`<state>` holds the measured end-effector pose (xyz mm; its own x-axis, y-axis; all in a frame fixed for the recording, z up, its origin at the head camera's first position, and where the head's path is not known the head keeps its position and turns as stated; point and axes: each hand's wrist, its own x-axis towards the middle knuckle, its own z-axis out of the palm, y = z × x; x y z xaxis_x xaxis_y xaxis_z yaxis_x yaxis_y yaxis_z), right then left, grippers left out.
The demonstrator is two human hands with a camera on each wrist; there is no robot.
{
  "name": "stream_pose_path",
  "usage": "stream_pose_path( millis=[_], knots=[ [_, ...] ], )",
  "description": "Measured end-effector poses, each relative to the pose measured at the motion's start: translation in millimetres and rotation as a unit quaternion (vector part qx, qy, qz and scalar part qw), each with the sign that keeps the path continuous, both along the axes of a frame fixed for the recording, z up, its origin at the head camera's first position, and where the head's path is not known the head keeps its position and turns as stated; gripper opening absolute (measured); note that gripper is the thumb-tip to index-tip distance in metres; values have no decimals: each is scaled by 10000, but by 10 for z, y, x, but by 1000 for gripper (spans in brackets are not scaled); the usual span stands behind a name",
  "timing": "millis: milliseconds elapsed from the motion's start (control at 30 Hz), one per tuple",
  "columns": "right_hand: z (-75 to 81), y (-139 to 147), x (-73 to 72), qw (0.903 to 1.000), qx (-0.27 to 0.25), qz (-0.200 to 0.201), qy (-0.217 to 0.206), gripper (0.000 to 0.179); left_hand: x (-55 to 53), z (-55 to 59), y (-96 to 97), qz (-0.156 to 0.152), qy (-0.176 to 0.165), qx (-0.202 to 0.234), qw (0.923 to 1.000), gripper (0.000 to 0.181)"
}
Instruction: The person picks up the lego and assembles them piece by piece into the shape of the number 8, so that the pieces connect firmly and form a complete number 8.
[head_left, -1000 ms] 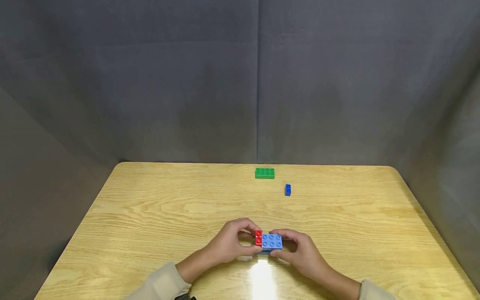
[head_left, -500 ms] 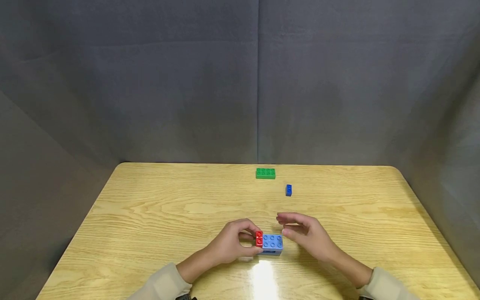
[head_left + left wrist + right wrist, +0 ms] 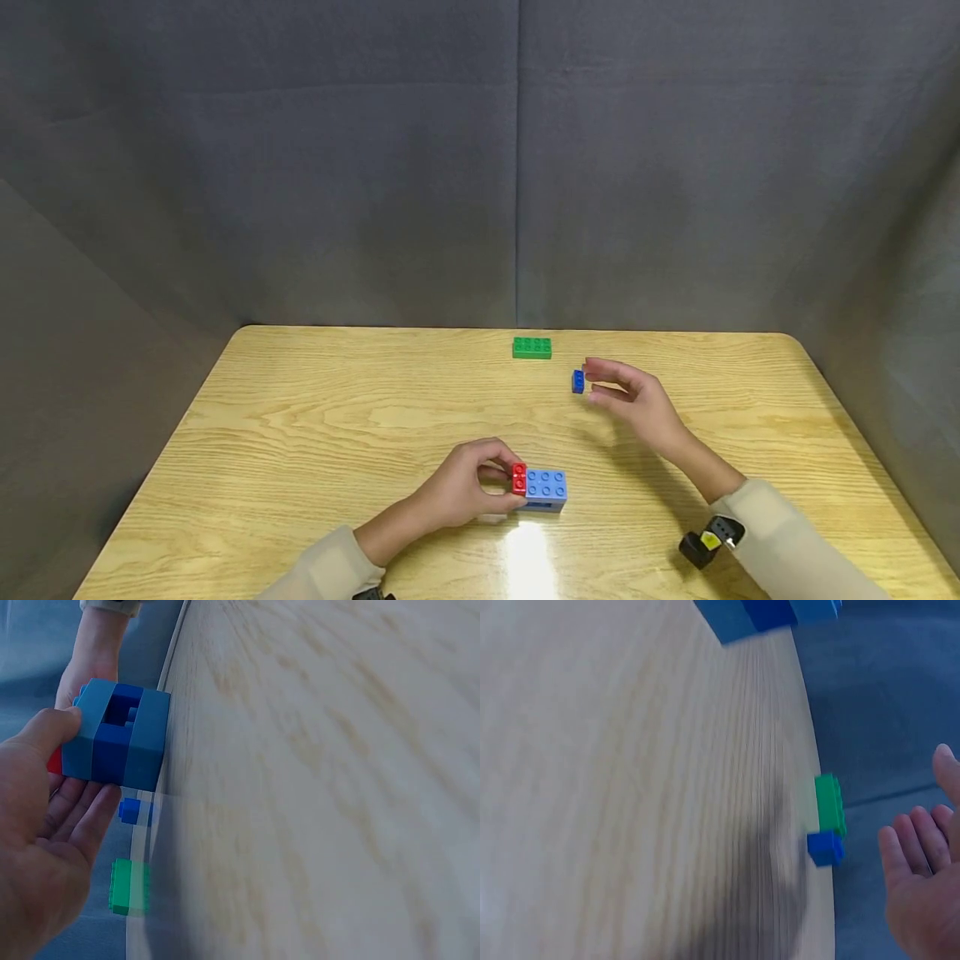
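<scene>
My left hand (image 3: 465,487) pinches the left end of a stack of toy building bricks between thumb and fingers. On the stack's top sit a small red brick (image 3: 519,479) and a light blue brick (image 3: 546,483). The left wrist view shows a dark blue middle layer (image 3: 111,754) with a gap in it, between light blue layers. Farther back, my right hand (image 3: 637,404) is just right of a small blue brick (image 3: 577,382), thumb and fingers apart. Nothing is between them. In the right wrist view this small blue brick (image 3: 825,848) stands apart from the hand.
A green brick (image 3: 532,347) lies near the back edge of the wooden table (image 3: 337,400), behind and left of the small blue one. Grey curtains (image 3: 375,167) enclose the back and sides. A black device (image 3: 705,542) is strapped at the right wrist.
The right hand has let go of the stack's right end and moved back and right, up to the small blue brick. The left hand and the stack have stayed in place.
</scene>
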<state>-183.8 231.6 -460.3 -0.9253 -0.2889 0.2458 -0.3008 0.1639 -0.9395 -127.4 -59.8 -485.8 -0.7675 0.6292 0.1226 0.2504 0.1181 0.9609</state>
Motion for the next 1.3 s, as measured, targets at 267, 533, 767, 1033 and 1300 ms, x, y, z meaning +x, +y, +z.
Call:
stream_pose_path(
  millis=[267, 533, 767, 1033, 1300],
  knots=[
    [-166, 67, -242, 9991, 369, -44, -211, 53, -6, -13, 5, -1, 5, 62, 10000, 30],
    [-293, 76, -383, 9925, 1123, -426, -207, 58, 12, 18, 16, 49, -132, -1, 9999, 30],
    [-371, 47, -417, 9778, 1983, -671, -92, 54, 64, 195, 28, 137, -174, -130, 9997, 30],
    [-393, -2, -393, 9682, 2321, -879, 297, 52, 14, 59, 14, 98, -181, -67, 9998, 30],
    [-419, -28, -401, 9584, 2602, -1119, 360, 45, -10, -26, -1, 0, 0, 84, 10000, 30]
  ],
)
